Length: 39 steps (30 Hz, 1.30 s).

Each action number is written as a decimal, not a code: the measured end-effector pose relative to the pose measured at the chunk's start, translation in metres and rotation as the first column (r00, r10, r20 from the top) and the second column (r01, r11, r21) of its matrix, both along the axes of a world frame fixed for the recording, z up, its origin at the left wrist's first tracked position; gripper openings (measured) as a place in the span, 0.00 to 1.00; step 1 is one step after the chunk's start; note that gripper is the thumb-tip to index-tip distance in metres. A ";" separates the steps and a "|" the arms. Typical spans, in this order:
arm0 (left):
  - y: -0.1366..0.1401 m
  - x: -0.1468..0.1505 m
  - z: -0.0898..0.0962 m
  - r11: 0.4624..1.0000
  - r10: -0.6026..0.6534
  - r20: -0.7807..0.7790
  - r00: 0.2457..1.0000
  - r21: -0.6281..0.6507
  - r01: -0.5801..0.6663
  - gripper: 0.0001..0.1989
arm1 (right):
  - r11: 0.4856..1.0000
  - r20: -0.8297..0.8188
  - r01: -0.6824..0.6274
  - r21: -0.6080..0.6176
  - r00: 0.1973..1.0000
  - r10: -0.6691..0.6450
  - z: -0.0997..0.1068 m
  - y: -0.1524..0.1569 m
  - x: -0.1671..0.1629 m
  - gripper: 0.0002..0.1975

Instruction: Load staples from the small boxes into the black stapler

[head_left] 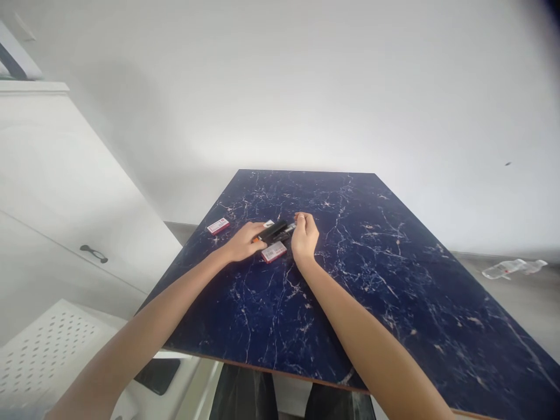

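Observation:
My left hand is closed on the left end of a black, tube-like object with a bit of orange by the fingers. A small white piece shows just behind that object. Close by on the right, my right hand is curled, its fingertips partly hidden; a shiny grey bit shows beside them. Whether the hand grips that bit is unclear. Just below the black object lies a small red and white box. A similar box rests left of my left hand.
The dark blue marble-patterned table reaches a pale wall. On the left stands a white cabinet with a dark handle. Below it is a white perforated surface. A clear plastic bottle-like item lies on the floor at right.

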State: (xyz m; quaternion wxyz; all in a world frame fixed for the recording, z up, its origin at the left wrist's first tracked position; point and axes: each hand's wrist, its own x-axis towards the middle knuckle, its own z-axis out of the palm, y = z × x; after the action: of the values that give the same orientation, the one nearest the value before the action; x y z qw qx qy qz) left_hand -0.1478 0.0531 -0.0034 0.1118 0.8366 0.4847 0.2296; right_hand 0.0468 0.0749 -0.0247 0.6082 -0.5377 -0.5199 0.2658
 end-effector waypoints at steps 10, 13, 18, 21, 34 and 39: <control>0.000 -0.057 -0.004 0.840 0.477 -0.003 0.879 0.296 -0.455 0.24 | 0.989 0.400 -0.072 -0.133 0.909 0.120 -0.008 -0.016 0.083 0.18; 0.005 -0.079 -0.013 0.805 0.572 -0.097 0.814 0.256 -0.536 0.24 | 0.978 0.514 -0.129 -0.163 0.835 0.196 -0.008 -0.023 0.087 0.19; -0.006 -0.033 -0.022 0.886 0.453 -0.113 0.885 0.165 -0.432 0.26 | 0.951 0.618 -0.269 -0.153 0.725 0.305 0.000 -0.039 0.070 0.23; -0.017 0.000 -0.023 0.885 0.441 -0.124 0.889 0.228 -0.407 0.26 | 0.949 0.689 -0.287 -0.128 0.663 0.293 0.005 -0.051 0.059 0.25; -0.001 0.037 -0.019 0.912 0.410 -0.179 0.894 0.096 -0.399 0.19 | 0.899 0.750 -0.412 -0.149 0.545 0.374 0.025 -0.059 0.061 0.29; 0.008 0.056 -0.016 0.966 0.256 0.031 0.966 0.018 -0.257 0.24 | 0.929 0.771 -0.362 -0.071 0.572 0.282 0.021 -0.054 0.103 0.20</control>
State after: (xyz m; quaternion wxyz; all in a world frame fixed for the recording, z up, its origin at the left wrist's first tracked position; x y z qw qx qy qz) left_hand -0.0920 0.0611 -0.0198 0.0787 0.7648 0.5845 0.2593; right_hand 0.1494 0.0204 -0.0040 0.2942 -0.4657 -0.8294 0.0925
